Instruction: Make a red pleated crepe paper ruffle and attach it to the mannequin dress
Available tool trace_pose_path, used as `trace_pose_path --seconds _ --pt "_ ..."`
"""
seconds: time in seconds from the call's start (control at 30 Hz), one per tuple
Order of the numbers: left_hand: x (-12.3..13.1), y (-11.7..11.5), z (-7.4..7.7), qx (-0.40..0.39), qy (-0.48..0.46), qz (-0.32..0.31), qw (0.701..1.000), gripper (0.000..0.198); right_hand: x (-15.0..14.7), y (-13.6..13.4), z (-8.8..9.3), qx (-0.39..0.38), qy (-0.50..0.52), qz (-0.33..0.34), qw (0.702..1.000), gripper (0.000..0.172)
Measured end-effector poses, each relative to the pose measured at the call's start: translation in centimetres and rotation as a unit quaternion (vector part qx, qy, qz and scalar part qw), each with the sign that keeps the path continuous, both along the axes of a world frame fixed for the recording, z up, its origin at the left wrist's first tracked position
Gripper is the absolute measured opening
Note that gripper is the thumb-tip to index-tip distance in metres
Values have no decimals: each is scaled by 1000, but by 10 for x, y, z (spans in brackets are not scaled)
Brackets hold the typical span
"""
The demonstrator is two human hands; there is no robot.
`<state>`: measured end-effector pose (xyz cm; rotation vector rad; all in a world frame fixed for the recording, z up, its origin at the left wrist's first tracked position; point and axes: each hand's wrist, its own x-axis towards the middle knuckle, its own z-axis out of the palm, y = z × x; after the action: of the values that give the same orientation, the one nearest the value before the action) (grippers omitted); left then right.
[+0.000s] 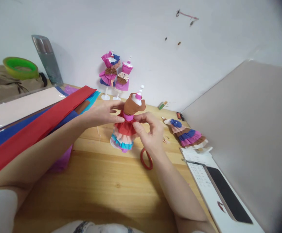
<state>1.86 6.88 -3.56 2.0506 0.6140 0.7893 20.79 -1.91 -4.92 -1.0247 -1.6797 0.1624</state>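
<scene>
Mannequin (131, 108) in ruffled paper dress, upright on the worktop (94, 194), short of the back edge and about midway along it, between the hands. Brown bodice, pink band (128, 117) at the waist, red skirt (127, 128) above pale and turquoise tiers; white base (113, 141) showing at one side below. Left hand (102, 112): thumb against the waist, fingers parted from it and reaching behind. Right hand (152, 129): thumb and forefinger close together at the red paper just under the band; whether pinched tight, cannot tell. Handling, judged by eye: light, probably easy to tip. Body looks hard and smooth, likely plastic; clothing looks like crepe paper, soft, dry, not slippery, quick to crease or tear, ruffles apt to flatten under a squeeze. Best hold for lifting: neck knob (142, 87) or base. For steadying: light fingertips at the banded waist, where layers seem gathered firmest. Avoid the tiers and the bodice's loose upper edge. Nearby: red loop (141, 158) just beside the right hand; paper strips (41, 126) toward the left edge; two dressed mannequins (110, 72) at the back edge.
</scene>
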Motion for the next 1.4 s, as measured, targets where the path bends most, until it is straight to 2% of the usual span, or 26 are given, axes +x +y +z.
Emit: trace_pose_path --seconds 0.13,0.2,0.33,0.47,0.63,0.77,0.83,1.03,1.1,1.23,1.4 --pt "12 -11 -6 4 -17 26 1000 41 -1 -1 4 18 -39 -71 997 21" --pt "17 -18 -8 14 -29 39 999 39 0 1 6 22 -32 -81 996 23" --pt "23 -25 -16 76 -15 76 994 42 8 9 6 -24 17 -23 999 18" --pt "25 -25 -23 112 -8 95 989 40 21 17 6 -113 78 56 989 28" --pt "27 -28 -23 80 -15 105 991 42 31 25 7 -171 138 123 968 40" --pt "29 -26 -25 31 -38 62 997 61 34 28 7 -172 150 151 962 39" --pt "31 -24 -27 5 -49 56 997 64 35 30 6 -171 151 154 961 38" --pt "33 -25 -29 -4 -34 78 996 56 38 32 4 -159 138 152 966 41" --pt "33 -26 -27 23 -64 104 992 51 39 33 3 -160 143 156 964 41" --pt "30 -31 -23 119 -90 170 974 26 37 34 2 -143 160 160 964 42" --pt "34 -34 -20 197 -106 179 958 9 35 34 2 -128 144 161 968 40"
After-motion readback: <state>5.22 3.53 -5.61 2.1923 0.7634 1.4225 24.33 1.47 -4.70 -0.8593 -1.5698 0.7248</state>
